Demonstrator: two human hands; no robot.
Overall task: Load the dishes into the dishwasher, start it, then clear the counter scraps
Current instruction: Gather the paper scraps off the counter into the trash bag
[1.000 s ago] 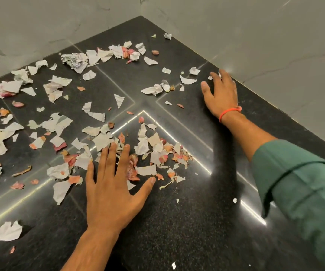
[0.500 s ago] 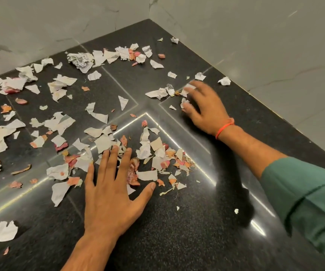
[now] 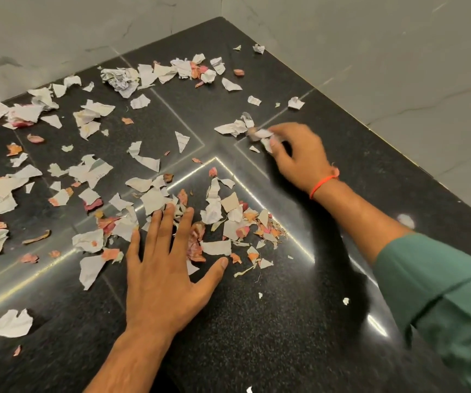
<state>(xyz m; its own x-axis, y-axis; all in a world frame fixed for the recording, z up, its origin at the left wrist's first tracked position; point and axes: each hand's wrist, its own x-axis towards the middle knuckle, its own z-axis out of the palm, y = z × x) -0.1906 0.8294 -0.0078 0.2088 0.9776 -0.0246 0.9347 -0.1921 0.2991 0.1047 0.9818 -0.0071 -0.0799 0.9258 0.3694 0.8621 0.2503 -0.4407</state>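
The scraps (image 3: 214,211), torn white paper mixed with pink and orange peel bits, lie strewn over most of the black counter (image 3: 257,321), thickest in a pile at the centre of the view and thinning toward 9 and 11 o'clock, with a crumpled wad (image 3: 119,80) near 11 o'clock. The right hand (image 3: 296,154), at about 2 o'clock from that pile, has its fingers curled over a few white pieces (image 3: 264,137), the fingertips bunched against them on the stone; motion blur hides how firmly they are gripped. The left hand (image 3: 166,268) lies flat at 6 o'clock of the pile, fingers straight and spread, tips touching the nearest bits, thumb angled out toward 3 o'clock. An orange thread (image 3: 323,184) circles the right wrist, above a green sleeve (image 3: 441,293). The counter is polished speckled stone with thin seams and bright reflected lines, meeting pale marbled walls (image 3: 370,52) in a corner at 12 o'clock.
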